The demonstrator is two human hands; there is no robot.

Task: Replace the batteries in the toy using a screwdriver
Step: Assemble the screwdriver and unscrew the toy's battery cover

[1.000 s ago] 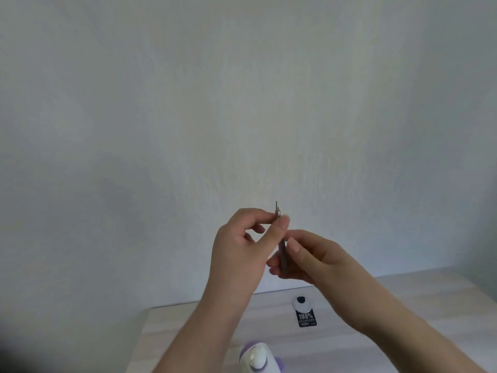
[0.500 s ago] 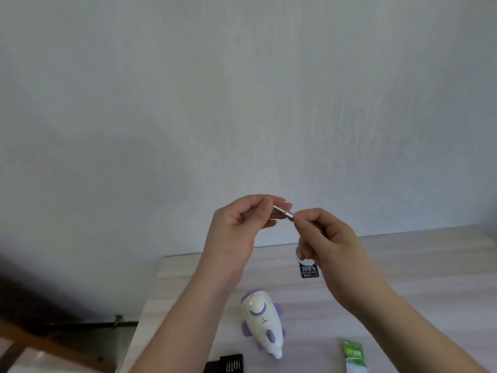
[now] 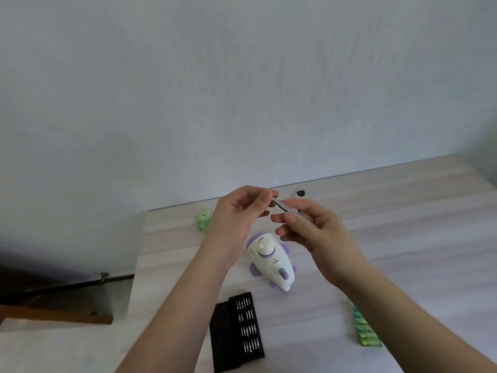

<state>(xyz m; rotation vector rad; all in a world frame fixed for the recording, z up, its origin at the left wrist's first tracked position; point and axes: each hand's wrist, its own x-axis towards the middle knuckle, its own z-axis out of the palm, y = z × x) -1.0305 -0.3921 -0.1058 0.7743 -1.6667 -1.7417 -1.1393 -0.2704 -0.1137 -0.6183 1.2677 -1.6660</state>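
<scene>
I have the screwdriver (image 3: pixel 281 205) lifted above the table (image 3: pixel 403 238), pinched at both ends. My right hand (image 3: pixel 314 232) wraps the handle, fingers curled narrow around it, while my left hand (image 3: pixel 236 214) nips the tip between thumb and forefinger, most likely seating or checking a bit before I go to the screw. Directly below that grip lies the rocket toy (image 3: pixel 271 261), white with purple fins, untouched, its battery door not visible. Nearer me than the grip, the open bit case (image 3: pixel 238 329) lies under my left forearm; the green battery pack (image 3: pixel 365 332) lies under my right forearm.
</scene>
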